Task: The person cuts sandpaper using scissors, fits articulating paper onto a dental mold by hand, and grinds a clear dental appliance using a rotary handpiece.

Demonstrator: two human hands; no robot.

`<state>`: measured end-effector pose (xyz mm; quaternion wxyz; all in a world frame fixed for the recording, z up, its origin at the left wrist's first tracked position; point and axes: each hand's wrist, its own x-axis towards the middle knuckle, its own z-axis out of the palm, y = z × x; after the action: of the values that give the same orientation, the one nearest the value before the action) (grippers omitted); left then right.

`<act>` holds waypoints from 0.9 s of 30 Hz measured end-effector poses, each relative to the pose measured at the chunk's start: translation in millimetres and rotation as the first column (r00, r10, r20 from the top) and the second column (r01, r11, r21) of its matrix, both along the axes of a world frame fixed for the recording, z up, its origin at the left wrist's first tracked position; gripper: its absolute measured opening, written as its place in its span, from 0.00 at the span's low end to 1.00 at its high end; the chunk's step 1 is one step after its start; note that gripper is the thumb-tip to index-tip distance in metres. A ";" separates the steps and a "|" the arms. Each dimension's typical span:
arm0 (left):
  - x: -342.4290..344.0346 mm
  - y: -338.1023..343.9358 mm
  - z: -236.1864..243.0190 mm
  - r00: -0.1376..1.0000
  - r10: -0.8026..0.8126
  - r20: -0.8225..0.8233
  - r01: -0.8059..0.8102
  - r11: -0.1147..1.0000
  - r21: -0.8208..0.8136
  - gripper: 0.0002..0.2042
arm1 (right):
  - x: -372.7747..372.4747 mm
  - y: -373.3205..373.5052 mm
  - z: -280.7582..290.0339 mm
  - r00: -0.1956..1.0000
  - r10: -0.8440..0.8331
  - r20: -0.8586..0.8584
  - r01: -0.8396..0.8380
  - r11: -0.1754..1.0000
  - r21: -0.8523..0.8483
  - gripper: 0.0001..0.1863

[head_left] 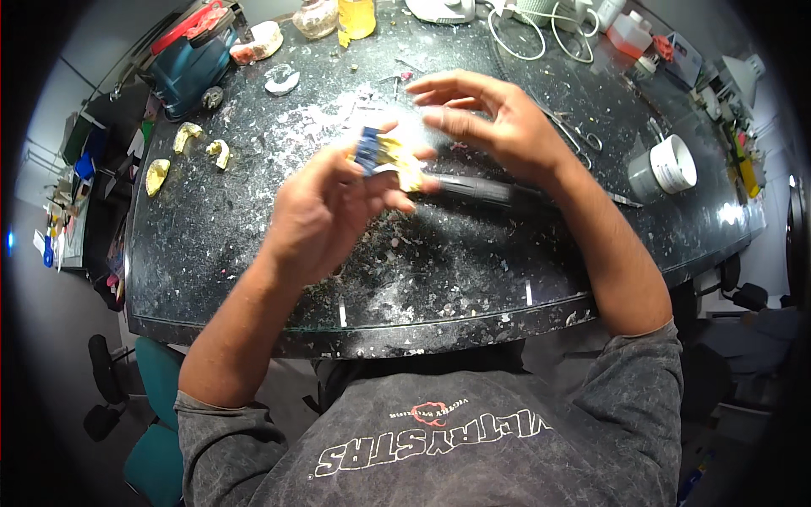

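Over the middle of the bench, my left hand (pixel 308 207) grips a yellow dental cast (pixel 405 165) with a dark blue piece (pixel 367 152) on its near-left side. Some of the cast is hidden by my fingers, and its fine shape is smeared by motion. To the right, my right hand (pixel 511 131) hovers apart from the cast, empty, with its fingers loosely stretched and apart. Below the right hand, a black rod-shaped tool (pixel 477 191) lies across the bench, its left end close to the cast and my left fingertips.
Several yellow cast pieces (pixel 158 176) lie at left, with a white cast (pixel 281 80) behind them. A teal machine (pixel 193 76) stands far left. Scissors (pixel 583 137) and a white tub (pixel 673 163) are at right. White cables (pixel 541 42) and a pink-liquid bottle (pixel 629 35) sit farther back.
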<state>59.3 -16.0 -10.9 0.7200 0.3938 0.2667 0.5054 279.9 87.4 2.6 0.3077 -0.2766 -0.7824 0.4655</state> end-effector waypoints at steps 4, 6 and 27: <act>-43.1 14.1 12.8 0.935 0.341 -0.092 -0.333 0.938 0.098 0.29 | -28.2 44.3 -1.7 0.986 -0.087 0.143 0.076 0.994 0.080 0.14; -59.3 19.2 20.8 0.899 0.433 -0.060 -0.426 0.898 0.109 0.28 | -61.7 50.8 4.3 0.955 -0.111 0.276 0.028 0.958 0.286 0.12; -42.5 15.9 -2.4 0.929 0.350 -0.121 -0.312 0.916 0.253 0.26 | -47.2 47.7 33.3 0.987 -0.160 0.007 0.146 0.921 0.362 0.15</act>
<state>16.8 -0.1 -13.4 0.5491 0.4634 0.3280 0.6133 232.7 135.1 36.0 0.3741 -0.2842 -0.8360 0.2836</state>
